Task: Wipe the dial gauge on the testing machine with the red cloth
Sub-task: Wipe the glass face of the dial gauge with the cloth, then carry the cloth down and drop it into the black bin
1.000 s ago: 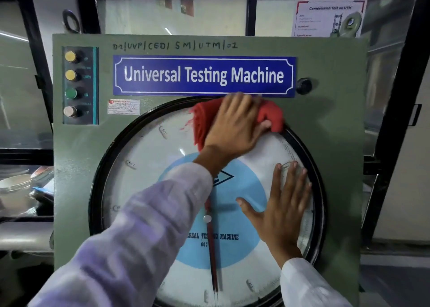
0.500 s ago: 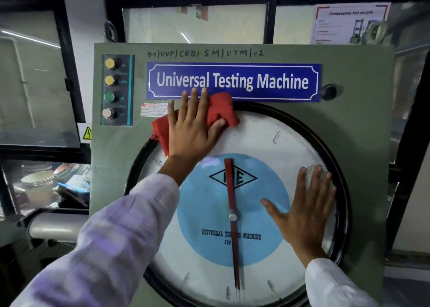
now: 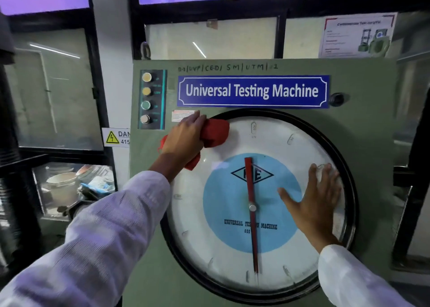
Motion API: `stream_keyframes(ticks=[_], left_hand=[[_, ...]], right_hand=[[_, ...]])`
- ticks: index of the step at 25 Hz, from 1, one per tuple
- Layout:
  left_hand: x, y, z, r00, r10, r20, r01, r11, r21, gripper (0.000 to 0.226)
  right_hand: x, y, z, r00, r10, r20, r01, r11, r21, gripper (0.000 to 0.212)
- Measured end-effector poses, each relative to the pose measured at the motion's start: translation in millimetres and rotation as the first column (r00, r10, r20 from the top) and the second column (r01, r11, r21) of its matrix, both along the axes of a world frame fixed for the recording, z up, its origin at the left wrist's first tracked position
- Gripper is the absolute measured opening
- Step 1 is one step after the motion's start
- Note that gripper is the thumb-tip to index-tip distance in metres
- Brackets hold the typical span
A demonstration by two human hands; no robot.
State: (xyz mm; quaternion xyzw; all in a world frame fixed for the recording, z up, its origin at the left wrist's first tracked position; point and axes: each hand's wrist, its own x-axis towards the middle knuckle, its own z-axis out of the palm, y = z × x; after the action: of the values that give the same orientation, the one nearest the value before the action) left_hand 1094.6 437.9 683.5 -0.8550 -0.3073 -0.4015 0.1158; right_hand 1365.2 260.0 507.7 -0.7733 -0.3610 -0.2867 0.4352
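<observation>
A big round dial gauge (image 3: 223, 244) with a black rim, white face, blue centre and red needle fills the front of the green testing machine (image 3: 372, 130). My left hand (image 3: 185, 138) presses a bunched red cloth (image 3: 215, 132) against the dial's upper left edge, over the black rim. Part of the cloth pokes out below my wrist. My right hand (image 3: 314, 204) lies flat on the glass at the dial's right side, fingers spread, holding nothing.
A blue "Universal Testing Machine" plate (image 3: 252, 91) sits above the dial. A panel of push buttons (image 3: 149, 98) is at the machine's upper left, a black knob (image 3: 336, 99) at the upper right. Behind are glass windows, a danger sign (image 3: 116, 137) and a bucket (image 3: 61, 187) among clutter.
My left hand has swept the red cloth from the top of the dial leftward and down along the rim to its upper left edge. My right hand stays flat on the glass.
</observation>
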Motion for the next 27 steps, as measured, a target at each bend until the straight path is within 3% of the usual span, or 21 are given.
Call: stream_keyframes(ticks=[2, 6, 9, 14, 21, 24, 27], left_hand=[[-32.5, -5.8, -11.0, 0.995, 0.096, -0.005, -0.096, 0.994, 0.05, 0.063], [-114.4, -24.5, -29.7, 0.934, 0.353, -0.055, -0.343, 0.93, 0.134, 0.063], [-189.1, -53.7, -40.6, 0.842, 0.532, -0.085, -0.519, 0.844, 0.139, 0.066], [-324.4, -106.8, -61.4, 0.642, 0.761, -0.091, -0.737, 0.645, 0.203, 0.108], [-511.5, -187.2, -114.0, 0.378, 0.917, -0.126, -0.909, 0.394, 0.138, 0.131], [-585.6, -214.0, -148.8, 0.278, 0.948, -0.157, -0.949, 0.296, 0.108, 0.124], [-660.6, -234.8, -200.7, 0.251, 0.941, -0.228, -0.964, 0.264, 0.028, 0.116]], right_hand=[[-32.7, 3.6, 14.7, 0.994, 0.08, -0.072, -0.078, 0.997, 0.03, 0.111], [-128.3, 26.8, 34.1, 0.944, 0.313, 0.105, -0.308, 0.949, -0.067, 0.099], [-210.4, 44.8, 51.5, 0.848, 0.499, 0.176, -0.489, 0.867, -0.101, 0.101], [-355.2, 59.4, 62.8, 0.662, 0.703, 0.261, -0.701, 0.703, -0.115, 0.103], [-552.3, 61.8, 24.9, 0.405, 0.879, 0.25, -0.862, 0.458, -0.215, 0.106], [-639.9, 60.1, -11.2, 0.279, 0.941, 0.191, -0.904, 0.324, -0.28, 0.106], [-726.7, 58.6, -59.4, 0.194, 0.976, 0.1, -0.917, 0.217, -0.336, 0.107]])
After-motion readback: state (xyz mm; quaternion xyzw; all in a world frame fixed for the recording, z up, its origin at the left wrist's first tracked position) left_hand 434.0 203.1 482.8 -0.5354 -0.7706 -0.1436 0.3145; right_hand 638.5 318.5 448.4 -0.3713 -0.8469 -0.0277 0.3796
